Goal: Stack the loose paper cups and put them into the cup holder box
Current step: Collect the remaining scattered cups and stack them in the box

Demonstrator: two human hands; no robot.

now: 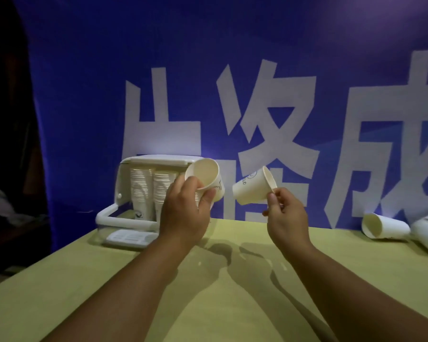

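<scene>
First paper cup (204, 175), tilted: left hand (183, 208) fingers (206, 198) curled round its wall, before the open cup holder box (134, 160) on the counter (208, 292). Second paper cup (253, 187): rim pinched by the right hand (286, 213), base toward the first, just apart. Loose cup (383, 227) lies on its side at far right.

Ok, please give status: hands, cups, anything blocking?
Left hand grips left cup near box. Right hand pinches right cup at rim; the two apart, not nested. Loose cups lie far right; nothing between.
</scene>
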